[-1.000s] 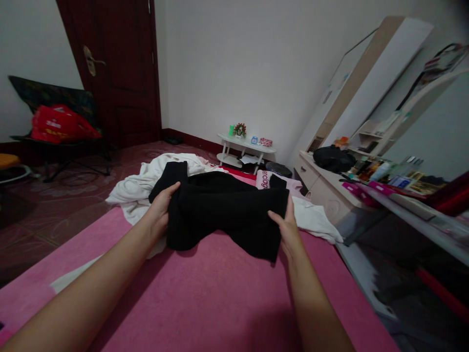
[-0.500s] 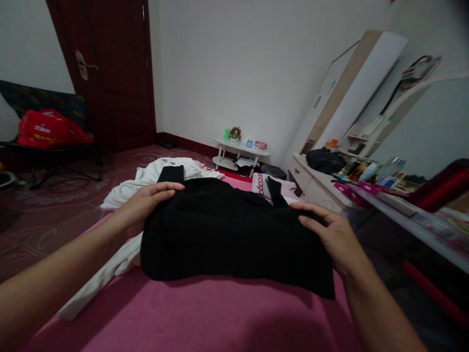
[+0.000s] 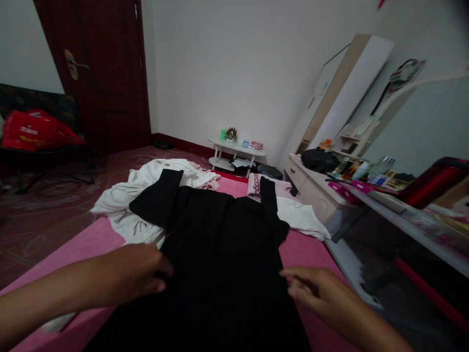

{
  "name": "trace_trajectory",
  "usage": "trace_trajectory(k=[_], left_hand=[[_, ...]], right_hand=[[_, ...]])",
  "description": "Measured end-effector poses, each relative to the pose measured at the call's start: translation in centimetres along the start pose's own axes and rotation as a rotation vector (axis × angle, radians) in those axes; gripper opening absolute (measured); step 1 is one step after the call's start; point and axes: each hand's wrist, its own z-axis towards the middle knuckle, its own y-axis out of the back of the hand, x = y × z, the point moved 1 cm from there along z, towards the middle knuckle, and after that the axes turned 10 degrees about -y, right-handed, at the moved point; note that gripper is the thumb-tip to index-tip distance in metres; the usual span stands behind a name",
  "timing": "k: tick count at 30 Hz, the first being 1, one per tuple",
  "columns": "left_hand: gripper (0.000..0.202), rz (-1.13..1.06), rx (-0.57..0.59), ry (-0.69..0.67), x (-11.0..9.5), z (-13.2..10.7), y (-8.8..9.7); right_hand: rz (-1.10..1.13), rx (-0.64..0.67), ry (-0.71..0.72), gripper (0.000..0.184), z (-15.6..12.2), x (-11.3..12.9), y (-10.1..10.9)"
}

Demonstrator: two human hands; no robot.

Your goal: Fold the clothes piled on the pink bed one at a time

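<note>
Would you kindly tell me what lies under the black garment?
The black garment lies over a pink cover and, at far left, crumpled white cloth; whatever else its body covers is hidden.

Seen from my remote post, a pink-covered bed (image 3: 304,252) bears a black garment (image 3: 223,254) spread along its middle, a rumpled white heap (image 3: 120,200) at left, and a lettered pink garment (image 3: 254,186) near a white cloth (image 3: 302,215) at far right.

We have a bare, slender left forearm (image 3: 40,299), smooth and narrowing slightly toward the wrist, and a bare, rounded left hand (image 3: 135,271), blurred at the fingers. Our bare, slim right forearm (image 3: 370,325) meets a bare, slender-fingered right hand (image 3: 317,293), its nails indistinct.
</note>
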Motion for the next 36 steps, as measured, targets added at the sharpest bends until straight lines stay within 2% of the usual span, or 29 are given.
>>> trace_trajectory(k=[1, 3, 5, 6, 9, 12, 14, 17, 19, 21, 23, 24, 27, 29, 31, 33, 34, 36], left_hand=[[0.014, 0.023, 0.096, -0.061, -0.9, 2.0, -0.2], [0.026, 0.041, 0.121, -0.184, -1.7, 6.4, -0.7], [0.030, 0.127, -0.002, -0.207, -0.7, 10.8, -1.1], [0.033, 0.194, -0.089, -0.175, 0.5, 12.8, -1.2], [0.047, 0.319, -0.270, -0.004, 4.8, 17.6, -0.6], [0.058, 0.329, -0.326, 0.139, 8.3, 20.7, 0.8], [0.063, 0.333, -0.342, 0.215, 9.8, 22.0, 1.5], [0.073, 0.352, -0.369, 0.277, 11.2, 23.2, 1.5], [0.070, 0.368, -0.396, 0.286, 11.8, 23.6, 0.9], [0.049, 0.381, -0.431, 0.273, 12.0, 23.6, 0.6], [0.028, 0.400, -0.497, 0.244, 11.7, 23.7, 0.9], [0.023, 0.414, -0.543, 0.224, 11.5, 23.7, 1.3], [0.027, 0.469, -0.679, 0.169, 10.3, 24.4, 3.0], [0.030, 0.503, -0.721, 0.141, 9.7, 25.1, 3.8], [0.030, 0.525, -0.709, 0.124, 9.6, 25.9, 3.7], [0.032, 0.534, -0.645, 0.128, 10.1, 26.5, 2.5], [0.039, 0.535, -0.602, 0.144, 10.5, 26.6, 1.6], [0.066, 0.542, -0.512, 0.193, 11.6, 26.6, -0.4]], right_hand=[[0.110, 0.024, 0.041, 0.028, 1.0, 1.6, -0.2], [0.307, 0.122, 0.117, 0.028, 3.4, 4.3, -1.3], [0.419, 0.193, 0.180, 0.026, 6.9, 5.5, -3.1], [0.442, 0.175, 0.208, 0.026, 8.9, 5.5, -3.9], [0.454, -0.085, 0.221, 0.043, 15.4, 3.4, -4.8], [0.597, -0.278, -0.009, 0.062, 20.9, 0.1, -3.6], [0.653, -0.321, -0.137, 0.074, 23.3, -1.6, -2.5], [0.659, -0.292, -0.213, 0.080, 25.1, -2.9, -2.0], [0.673, -0.278, -0.236, 0.068, 25.6, -3.2, -2.1], [0.699, -0.304, -0.232, 0.047, 25.9, -3.4, -2.1], [0.739, -0.388, -0.206, 0.029, 26.4, -3.5, -1.4], [0.762, -0.450, -0.187, 0.023, 26.6, -3.6, -0.9], [0.804, -0.658, -0.139, 0.019, 27.5, -3.7, 0.9], [0.784, -0.752, -0.119, 0.019, 28.0, -3.9, 1.4], [0.719, -0.799, -0.101, 0.023, 28.3, -4.0, 1.2], [0.623, -0.806, -0.080, 0.031, 28.2, -4.2, 0.2], [0.585, -0.797, -0.069, 0.036, 28.0, -4.4, -0.5], [0.437, -0.743, -0.008, 0.050, 27.5, -4.5, -2.0]])
